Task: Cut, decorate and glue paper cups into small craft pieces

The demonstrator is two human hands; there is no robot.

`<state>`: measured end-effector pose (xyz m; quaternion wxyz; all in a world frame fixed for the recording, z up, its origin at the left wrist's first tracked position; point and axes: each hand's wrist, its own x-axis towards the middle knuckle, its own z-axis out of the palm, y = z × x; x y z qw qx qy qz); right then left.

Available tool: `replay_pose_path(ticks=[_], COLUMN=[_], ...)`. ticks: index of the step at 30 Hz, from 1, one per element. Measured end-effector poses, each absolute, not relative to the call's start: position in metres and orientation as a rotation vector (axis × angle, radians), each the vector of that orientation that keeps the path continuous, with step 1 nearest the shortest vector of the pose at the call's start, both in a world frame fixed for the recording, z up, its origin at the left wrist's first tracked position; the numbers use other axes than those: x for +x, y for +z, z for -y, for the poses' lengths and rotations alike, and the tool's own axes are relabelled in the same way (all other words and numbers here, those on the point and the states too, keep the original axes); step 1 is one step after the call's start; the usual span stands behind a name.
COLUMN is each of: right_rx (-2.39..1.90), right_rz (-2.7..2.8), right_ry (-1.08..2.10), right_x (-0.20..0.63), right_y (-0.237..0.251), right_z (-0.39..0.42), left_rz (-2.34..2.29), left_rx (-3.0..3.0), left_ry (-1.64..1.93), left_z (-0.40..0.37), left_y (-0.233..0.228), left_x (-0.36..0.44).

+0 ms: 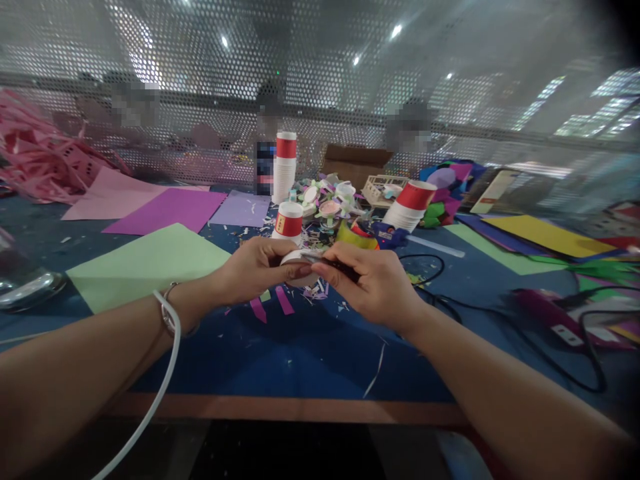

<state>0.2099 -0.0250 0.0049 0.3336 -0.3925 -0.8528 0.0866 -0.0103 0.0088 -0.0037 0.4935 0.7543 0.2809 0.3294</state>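
Above the near middle of the table, my left hand (267,267) is closed on a short white paper cup piece (293,259), thumb and fingers pinching its rim. My right hand (373,283) grips a slim dark tool (345,268) with a grey metal tip that meets the edge of the cup piece. Its exact kind is partly hidden by my fingers. Just behind stands a red and white paper cup (289,220). Purple paper strips (285,300) and small scraps lie below my hands.
Behind are stacked cups (286,170), a pile of cut cup flowers (330,200) and a leaning cup stack (410,203). A blue glue gun (391,235) and black cable (500,313) lie right. Green paper (150,267) lies left. A purple power strip (550,317) is far right.
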Motion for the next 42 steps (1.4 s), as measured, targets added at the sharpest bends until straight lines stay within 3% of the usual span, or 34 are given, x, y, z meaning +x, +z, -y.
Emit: replay_pose_path(ticks=[12,27,42], right_rx=[-1.114,-1.058,-1.148], right_rz=[2.043,1.786,2.093], right_ry=[0.339,0.972,0.498], right_x=[0.212,0.207,0.208], right_y=[0.005,0.001,0.001], right_z=[0.019,0.011,0.018], left_rz=[-0.769,-0.742,-0.843], left_rx=[1.852,1.358,1.869], left_ry=[0.837,1.006,0.929], left_z=[-0.012,-0.010,-0.005], left_y=[-0.004,-0.009,-0.005], left_x=[-0.010,-0.004,-0.009])
